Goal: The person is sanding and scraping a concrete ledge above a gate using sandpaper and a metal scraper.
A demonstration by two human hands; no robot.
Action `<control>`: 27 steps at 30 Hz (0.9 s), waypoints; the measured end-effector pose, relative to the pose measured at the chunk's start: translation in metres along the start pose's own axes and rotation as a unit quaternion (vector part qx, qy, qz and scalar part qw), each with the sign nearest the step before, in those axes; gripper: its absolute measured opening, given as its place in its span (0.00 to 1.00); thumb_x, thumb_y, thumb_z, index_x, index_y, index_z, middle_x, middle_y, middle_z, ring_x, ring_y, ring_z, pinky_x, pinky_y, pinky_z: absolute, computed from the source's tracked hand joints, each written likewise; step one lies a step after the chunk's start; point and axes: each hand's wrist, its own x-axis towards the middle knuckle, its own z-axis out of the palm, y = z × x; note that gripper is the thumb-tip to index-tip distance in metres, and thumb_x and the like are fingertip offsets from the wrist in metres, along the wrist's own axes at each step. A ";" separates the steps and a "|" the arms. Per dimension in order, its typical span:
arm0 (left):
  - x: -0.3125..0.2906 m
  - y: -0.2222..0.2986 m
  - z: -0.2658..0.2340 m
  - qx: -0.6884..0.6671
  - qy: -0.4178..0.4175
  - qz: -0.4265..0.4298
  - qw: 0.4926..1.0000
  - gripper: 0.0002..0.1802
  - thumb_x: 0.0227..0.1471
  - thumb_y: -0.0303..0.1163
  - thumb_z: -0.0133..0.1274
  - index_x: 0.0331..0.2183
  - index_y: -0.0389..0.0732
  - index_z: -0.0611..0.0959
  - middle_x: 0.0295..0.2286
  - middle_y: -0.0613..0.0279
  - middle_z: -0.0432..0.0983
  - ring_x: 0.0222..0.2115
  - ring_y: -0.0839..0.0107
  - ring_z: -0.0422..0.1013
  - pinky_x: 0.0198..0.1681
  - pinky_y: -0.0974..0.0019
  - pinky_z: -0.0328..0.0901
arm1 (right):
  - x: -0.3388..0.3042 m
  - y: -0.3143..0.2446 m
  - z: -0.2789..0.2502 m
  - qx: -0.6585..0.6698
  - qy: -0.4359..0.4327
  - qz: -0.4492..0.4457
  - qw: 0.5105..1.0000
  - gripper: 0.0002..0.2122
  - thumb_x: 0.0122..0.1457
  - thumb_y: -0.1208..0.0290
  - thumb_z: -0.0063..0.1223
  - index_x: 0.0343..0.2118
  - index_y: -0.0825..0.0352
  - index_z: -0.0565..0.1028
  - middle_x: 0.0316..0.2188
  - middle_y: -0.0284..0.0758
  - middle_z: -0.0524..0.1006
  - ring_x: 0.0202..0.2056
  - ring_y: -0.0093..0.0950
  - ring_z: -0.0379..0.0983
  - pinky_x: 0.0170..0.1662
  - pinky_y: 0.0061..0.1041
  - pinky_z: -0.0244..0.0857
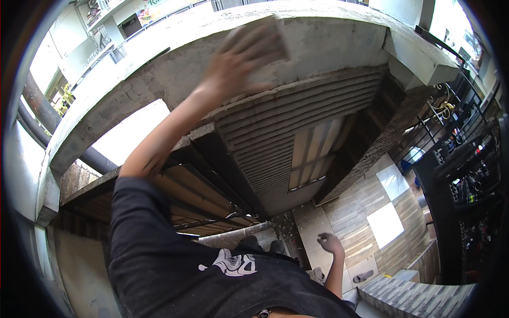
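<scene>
My left hand reaches up to the pale, scuffed face of a concrete ledge. Pressed under its fingers is a flat grey-brown sheet, which looks like sandpaper. Motion smears the hand and the sheet, so the exact grip is unclear; the thumb sticks out below. Low on the right, my right hand hangs beside my body above the tiled floor, fingers curled in and nothing visible in them.
Below the ledge runs a ribbed grey panel with dark-framed wooden panels at its left. Tiled flooring lies lower right, with a grey slipper on it. A black metal railing and a striped ledge stand right.
</scene>
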 end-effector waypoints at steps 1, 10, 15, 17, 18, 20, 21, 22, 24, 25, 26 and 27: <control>0.022 0.014 0.007 0.042 -0.005 0.020 0.999 0.43 0.46 0.74 0.27 0.56 0.61 0.65 0.60 0.73 0.50 0.63 0.72 0.39 0.66 0.59 0.28 | 0.004 -0.015 -0.008 0.020 0.018 -0.001 1.000 0.18 0.53 0.60 0.54 0.44 0.63 0.75 0.41 0.42 0.77 0.45 0.38 0.73 0.49 0.32 0.66; -0.070 -0.015 -0.005 -0.075 0.021 -0.023 0.997 0.33 0.46 0.63 0.47 0.52 0.62 0.71 0.58 0.71 0.56 0.61 0.70 0.47 0.65 0.56 0.39 | -0.019 0.018 0.012 0.097 0.012 0.000 0.995 0.18 0.52 0.61 0.54 0.43 0.65 0.76 0.40 0.43 0.77 0.44 0.37 0.74 0.48 0.31 0.66; -0.131 -0.028 -0.025 -0.057 -0.042 -0.111 0.991 0.29 0.47 0.58 0.51 0.51 0.62 0.73 0.57 0.69 0.59 0.60 0.68 0.49 0.64 0.54 0.41 | -0.029 0.023 0.007 0.054 -0.041 0.055 0.996 0.17 0.53 0.61 0.53 0.43 0.65 0.76 0.39 0.43 0.77 0.43 0.36 0.74 0.49 0.31 0.65; -0.124 -0.023 -0.025 -0.073 -0.033 -0.121 0.989 0.29 0.47 0.58 0.51 0.51 0.62 0.73 0.57 0.69 0.58 0.60 0.67 0.49 0.64 0.54 0.41 | -0.011 0.009 -0.001 0.090 0.011 -0.017 0.996 0.16 0.53 0.63 0.53 0.43 0.66 0.76 0.39 0.44 0.77 0.42 0.37 0.75 0.48 0.30 0.66; -0.120 -0.019 -0.023 -0.088 -0.025 -0.127 0.988 0.29 0.47 0.58 0.51 0.51 0.62 0.73 0.57 0.70 0.58 0.60 0.67 0.49 0.64 0.53 0.42 | -0.004 -0.012 -0.013 0.091 0.023 -0.042 0.995 0.15 0.54 0.64 0.52 0.43 0.67 0.76 0.39 0.44 0.77 0.43 0.37 0.74 0.48 0.29 0.66; -0.112 -0.014 -0.022 -0.100 -0.012 -0.126 0.987 0.29 0.47 0.56 0.51 0.52 0.62 0.73 0.57 0.70 0.58 0.60 0.66 0.49 0.64 0.53 0.42 | 0.010 -0.065 -0.039 0.113 0.063 -0.149 0.980 0.14 0.55 0.67 0.51 0.43 0.68 0.75 0.40 0.44 0.77 0.44 0.36 0.74 0.48 0.28 0.66; -0.109 -0.012 -0.022 -0.107 0.000 -0.126 0.986 0.29 0.47 0.55 0.52 0.52 0.62 0.72 0.57 0.70 0.58 0.60 0.66 0.49 0.64 0.52 0.42 | 0.016 -0.095 -0.052 0.135 0.092 -0.231 0.959 0.14 0.56 0.68 0.50 0.43 0.68 0.75 0.40 0.44 0.77 0.44 0.36 0.74 0.48 0.28 0.65; -0.109 -0.012 -0.020 -0.106 -0.002 -0.129 0.986 0.29 0.47 0.55 0.52 0.52 0.62 0.72 0.57 0.70 0.58 0.60 0.66 0.49 0.64 0.52 0.42 | 0.013 -0.137 -0.071 0.134 0.087 -0.271 0.949 0.14 0.56 0.70 0.48 0.44 0.68 0.75 0.41 0.43 0.76 0.45 0.37 0.73 0.48 0.30 0.65; -0.112 -0.014 -0.015 -0.128 0.014 -0.124 0.984 0.30 0.46 0.51 0.54 0.53 0.62 0.71 0.57 0.70 0.57 0.60 0.67 0.50 0.64 0.52 0.42 | 0.001 -0.224 -0.104 0.131 0.096 -0.367 0.916 0.13 0.56 0.73 0.47 0.44 0.69 0.74 0.42 0.43 0.76 0.45 0.37 0.73 0.48 0.29 0.65; -0.115 -0.016 -0.011 -0.138 0.026 -0.121 0.983 0.32 0.44 0.48 0.56 0.53 0.62 0.71 0.58 0.70 0.57 0.60 0.67 0.50 0.64 0.53 0.43 | -0.004 -0.261 -0.113 0.128 0.111 -0.423 0.890 0.13 0.56 0.74 0.49 0.43 0.70 0.74 0.41 0.43 0.76 0.44 0.36 0.74 0.48 0.27 0.65; -0.116 -0.018 -0.011 -0.140 0.026 -0.126 0.982 0.32 0.44 0.48 0.56 0.53 0.62 0.71 0.58 0.70 0.57 0.60 0.67 0.50 0.64 0.53 0.43 | -0.008 -0.296 -0.122 0.131 0.126 -0.491 0.852 0.13 0.55 0.76 0.49 0.44 0.70 0.74 0.43 0.43 0.76 0.45 0.36 0.73 0.48 0.28 0.65; -0.116 -0.020 -0.010 -0.154 0.031 -0.118 0.981 0.32 0.43 0.46 0.57 0.53 0.61 0.71 0.58 0.69 0.57 0.60 0.67 0.50 0.64 0.53 0.43 | -0.011 -0.328 -0.129 0.134 0.139 -0.556 0.809 0.14 0.55 0.77 0.50 0.45 0.69 0.74 0.45 0.43 0.75 0.46 0.37 0.73 0.49 0.28 0.65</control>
